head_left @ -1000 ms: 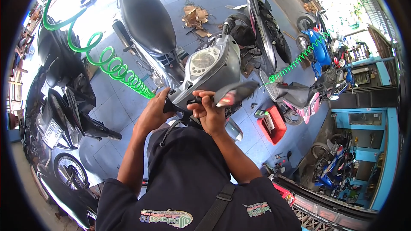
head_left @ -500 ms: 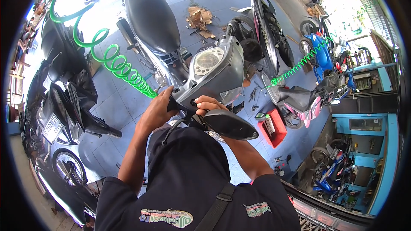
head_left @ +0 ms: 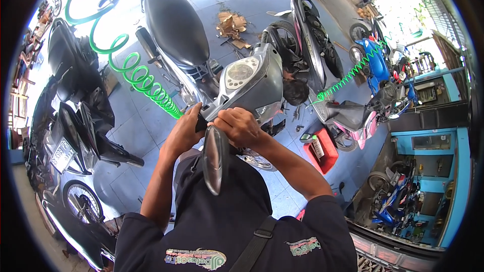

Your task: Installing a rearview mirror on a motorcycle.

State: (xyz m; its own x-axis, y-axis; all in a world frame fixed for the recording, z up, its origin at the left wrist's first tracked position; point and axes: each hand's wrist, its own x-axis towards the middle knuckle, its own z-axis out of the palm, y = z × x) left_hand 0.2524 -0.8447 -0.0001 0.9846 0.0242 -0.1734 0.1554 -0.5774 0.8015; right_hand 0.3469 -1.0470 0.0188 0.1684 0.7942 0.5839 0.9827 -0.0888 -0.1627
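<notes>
The mirror (head_left: 216,163) has swung from the right to the near side of the black handlebar (head_left: 201,124), before the person's chest. The left hand (head_left: 183,132) has its fingers clamped on the handlebar; the right hand (head_left: 238,125) bends its fingers over the mirror's far end, their tips hidden, so I cannot tell their grip.

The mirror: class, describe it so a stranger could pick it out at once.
Find the grey scooter near the centre, then the right hand just below. The mirror points down from that hand over the dark shirt, set apart by its long pointed oval and glossy face.
</notes>
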